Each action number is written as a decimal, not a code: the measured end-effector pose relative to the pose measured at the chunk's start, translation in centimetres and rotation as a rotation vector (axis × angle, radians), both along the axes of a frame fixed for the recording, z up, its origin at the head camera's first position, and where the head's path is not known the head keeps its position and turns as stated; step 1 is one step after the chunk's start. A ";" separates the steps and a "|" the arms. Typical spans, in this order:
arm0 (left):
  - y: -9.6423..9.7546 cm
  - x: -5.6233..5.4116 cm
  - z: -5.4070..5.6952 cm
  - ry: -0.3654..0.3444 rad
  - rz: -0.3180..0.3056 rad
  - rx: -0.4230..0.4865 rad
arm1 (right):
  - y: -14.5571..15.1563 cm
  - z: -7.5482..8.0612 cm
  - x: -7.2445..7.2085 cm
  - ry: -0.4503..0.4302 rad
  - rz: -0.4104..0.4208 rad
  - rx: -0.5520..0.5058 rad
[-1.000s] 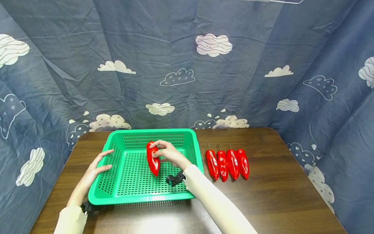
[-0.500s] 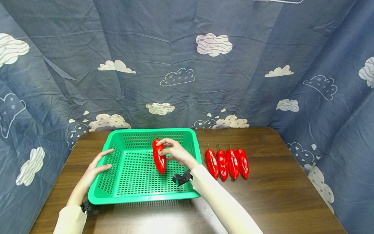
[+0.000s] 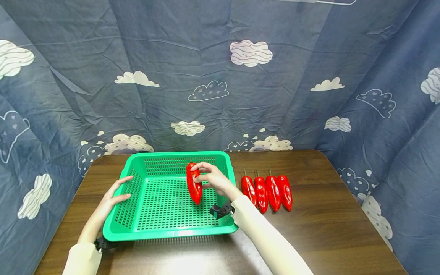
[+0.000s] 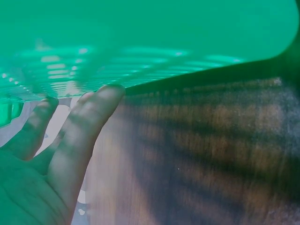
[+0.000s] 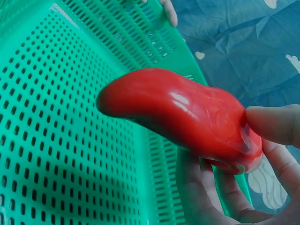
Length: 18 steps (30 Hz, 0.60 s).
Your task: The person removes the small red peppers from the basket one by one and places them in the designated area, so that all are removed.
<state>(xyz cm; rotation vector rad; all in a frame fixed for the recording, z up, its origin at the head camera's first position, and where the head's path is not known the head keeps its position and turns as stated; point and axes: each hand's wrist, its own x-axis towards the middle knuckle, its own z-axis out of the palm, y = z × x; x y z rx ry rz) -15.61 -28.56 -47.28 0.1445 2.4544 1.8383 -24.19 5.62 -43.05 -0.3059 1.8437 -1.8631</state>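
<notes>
A green perforated basket sits on the wooden table. My left hand holds its left rim, thumb and forefinger over the edge; the left wrist view shows fingers against the outside of the wall. Above the basket floor, my right hand pinches a glossy red pepper near its upper end, with the tapered tip pointing down toward me. In the right wrist view the thumb presses on top of that pepper and the other fingers lie beneath it.
Several more red peppers lie side by side on the table, right of the basket. The nearest one is partly hidden by my right sleeve. Behind the table hangs a blue cloud-patterned curtain.
My right hand has moved to the right over the basket, carrying the red pepper along in its grip. The left hand, the basket and the peppers on the table have stayed in place.
</notes>
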 end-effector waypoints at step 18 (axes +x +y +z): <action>0.2 0.1 0.2 -0.050 -0.004 0.047 | 2.7 0.9 0.0 0.018 -0.028 -0.041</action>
